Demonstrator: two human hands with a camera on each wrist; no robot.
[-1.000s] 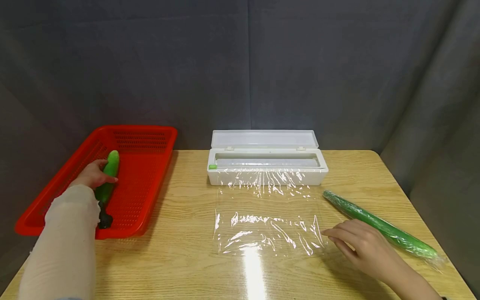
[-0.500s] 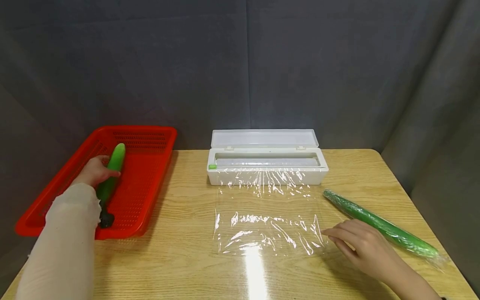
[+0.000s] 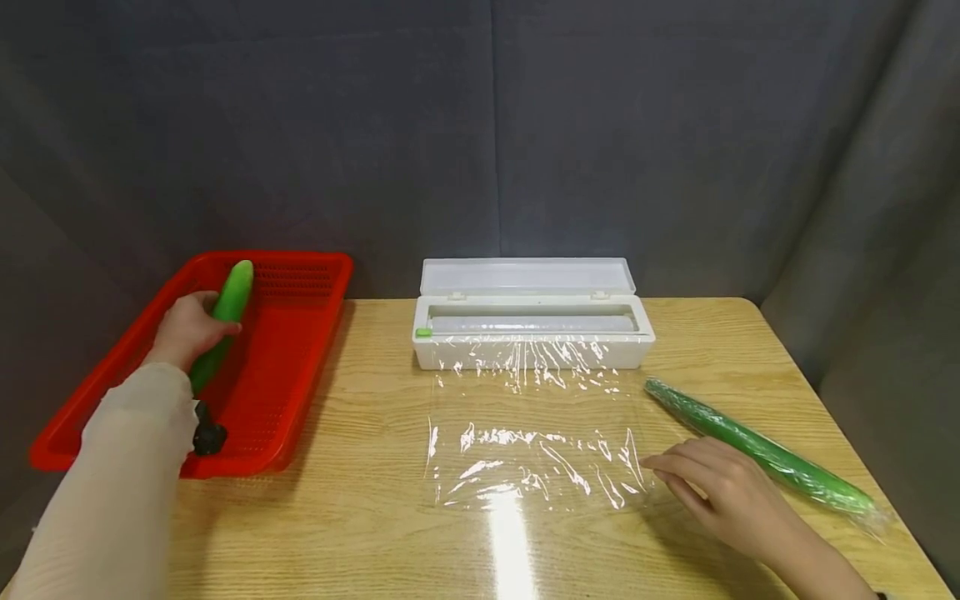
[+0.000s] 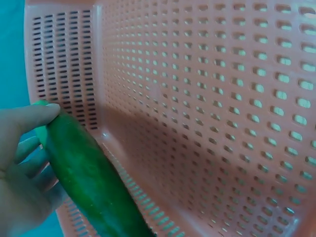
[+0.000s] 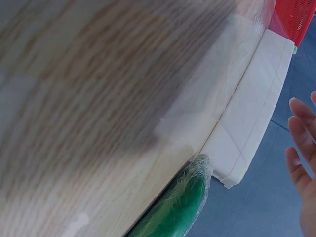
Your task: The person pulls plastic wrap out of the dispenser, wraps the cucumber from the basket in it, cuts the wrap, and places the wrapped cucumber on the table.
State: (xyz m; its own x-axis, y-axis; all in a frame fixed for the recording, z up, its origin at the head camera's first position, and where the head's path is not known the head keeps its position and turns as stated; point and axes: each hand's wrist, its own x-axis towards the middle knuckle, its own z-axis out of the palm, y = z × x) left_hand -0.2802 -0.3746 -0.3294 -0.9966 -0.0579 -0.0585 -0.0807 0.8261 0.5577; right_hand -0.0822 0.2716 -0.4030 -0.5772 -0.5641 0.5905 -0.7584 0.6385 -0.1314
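My left hand (image 3: 189, 329) grips a green cucumber (image 3: 234, 296) inside the red basket (image 3: 300, 400), fingers and thumb on either side of it. The left wrist view shows the thumb over the upper end of the cucumber (image 4: 94, 173), its far end pointing down. My right hand (image 3: 723, 492) is held over the table, fingers loosely bent and holding nothing, fingertips by the right edge of a sheet of plastic wrap (image 3: 525, 475). The wrap runs down from a white dispenser box (image 3: 532, 354) with its lid raised. Beside the right hand lies a wrapped cucumber (image 3: 780, 458).
The wooden table (image 3: 360, 533) ends against a dark grey curtain (image 3: 495, 150) behind and at the sides. A small black object (image 3: 208, 435) shows next to the left sleeve, over the basket. A green slider (image 3: 423, 332) sits at the dispenser's left end.
The cucumber in my left hand has risen and moved toward the back of the basket, its lower end lifting clear of the black object. My right hand, the wrap and the dispenser stay put.
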